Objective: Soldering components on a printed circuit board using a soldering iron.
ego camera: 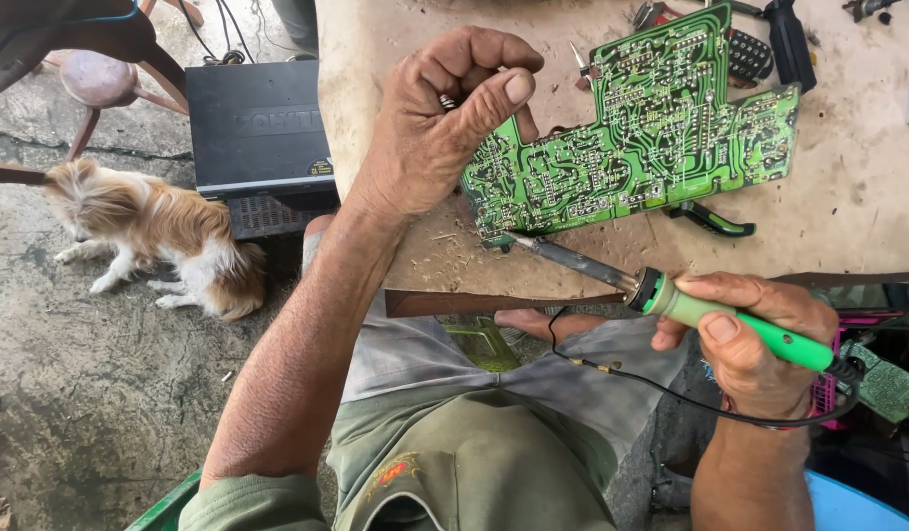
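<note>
Left hand (440,123) pinching green circuit board (651,138); right hand (759,344) gripping green-handled soldering iron (671,300).

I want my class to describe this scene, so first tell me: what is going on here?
A seated person works at a worn table. The left hand grips the edge of a green circuit board, solder side up. The right hand holds a green-handled soldering iron, its tip at the board's lower left corner. Other tools lie behind the board. On the ground to the left stand a small long-haired dog and a black electronics box.
</note>
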